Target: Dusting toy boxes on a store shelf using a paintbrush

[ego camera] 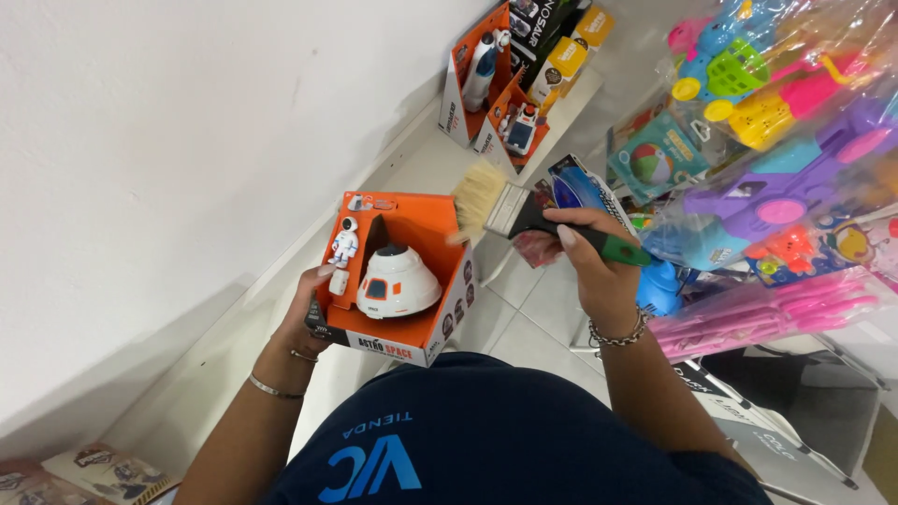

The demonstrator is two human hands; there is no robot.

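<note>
The left hand [309, 313] is gripping an orange toy box [398, 276] from its 9 o'clock side, fingers wrapped onto the edge, thumb on the front. The box is holding a white capsule [398, 281] and a small astronaut figure [344, 241]. The right hand [594, 257] is closed around the dark handle of a paintbrush [524, 213], at 3 o'clock from the box; the pale bristles [477, 198] are touching the box's top right corner. More orange boxes [486, 89] are standing on the white shelf [412, 168] at 12 o'clock.

Both hands raised, left hand [304, 313] and right hand [587, 245] gripping.
</note>
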